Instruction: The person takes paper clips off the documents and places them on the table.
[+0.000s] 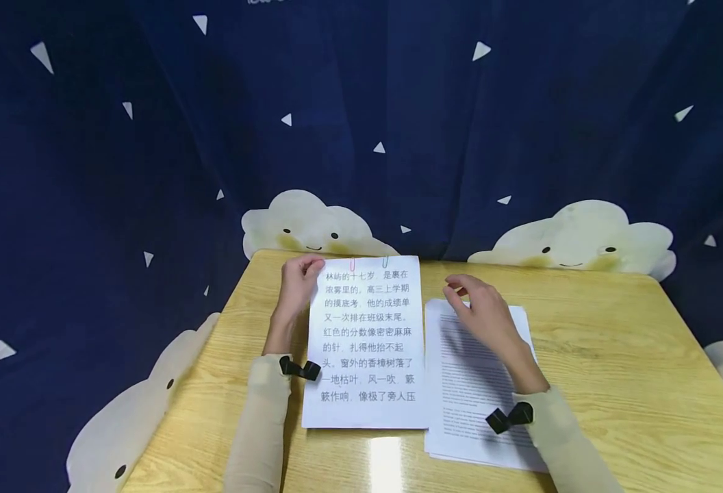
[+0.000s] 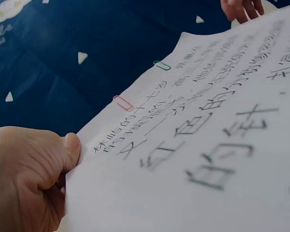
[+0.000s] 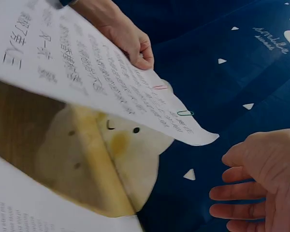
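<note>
My left hand pinches the upper left corner of a white sheet with large Chinese print, thumb on top. The right wrist view shows the sheet raised off the table, its far corner curling. A pink paper clip and a green paper clip sit along its top edge. To the right of the sheet, my right hand hovers over a stack of papers with small print. Its fingers are loosely bent and hold nothing; they are apart from the clipped sheet.
A light wooden table lies under the papers, its back edge close beyond the hands. Behind it hangs a dark blue curtain with white triangles and smiling clouds. Each wrist wears a black strap-on piece.
</note>
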Tool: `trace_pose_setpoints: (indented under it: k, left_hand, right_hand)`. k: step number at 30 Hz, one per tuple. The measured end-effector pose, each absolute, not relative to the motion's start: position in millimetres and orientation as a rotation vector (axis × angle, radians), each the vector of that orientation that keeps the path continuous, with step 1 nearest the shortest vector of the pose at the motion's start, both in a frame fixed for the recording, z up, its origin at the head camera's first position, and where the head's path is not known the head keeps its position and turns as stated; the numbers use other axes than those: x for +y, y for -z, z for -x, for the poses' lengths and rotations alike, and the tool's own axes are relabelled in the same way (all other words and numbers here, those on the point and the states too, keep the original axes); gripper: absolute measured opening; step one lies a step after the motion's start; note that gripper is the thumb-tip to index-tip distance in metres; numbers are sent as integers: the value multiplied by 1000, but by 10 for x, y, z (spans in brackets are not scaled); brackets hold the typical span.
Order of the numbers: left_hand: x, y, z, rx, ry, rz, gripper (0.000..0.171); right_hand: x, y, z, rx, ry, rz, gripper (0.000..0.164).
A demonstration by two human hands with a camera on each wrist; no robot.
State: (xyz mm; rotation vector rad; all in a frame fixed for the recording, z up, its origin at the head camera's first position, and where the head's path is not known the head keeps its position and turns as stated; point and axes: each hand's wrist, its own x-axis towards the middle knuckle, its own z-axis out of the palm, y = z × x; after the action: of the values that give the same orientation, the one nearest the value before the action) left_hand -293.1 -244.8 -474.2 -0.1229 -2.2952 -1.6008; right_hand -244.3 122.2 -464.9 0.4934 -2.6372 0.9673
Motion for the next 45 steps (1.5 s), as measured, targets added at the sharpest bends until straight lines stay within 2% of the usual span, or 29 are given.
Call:
trace_pose_setpoints:
  k: [10,18,32,45]
  left_hand:
    - [-2137,4656,2855,-2290,1664,149,14]
    - [-1881,4632,2754,-2304,1686,243,15]
    - [-1686,4662,2562,-2335,1762,338,16]
    - [-1632,4658,2497,-2317,1783,407,16]
  right_hand:
    - [1366,4418,2381,-2398,-1055,-511,19]
    - [1374,4311,2353,-2390,-1100,-575,22]
    - [1277,4315,2362,-2468,-1013,-726,10]
    - [1249,4251,2315,-2559,-1004,-732,15]
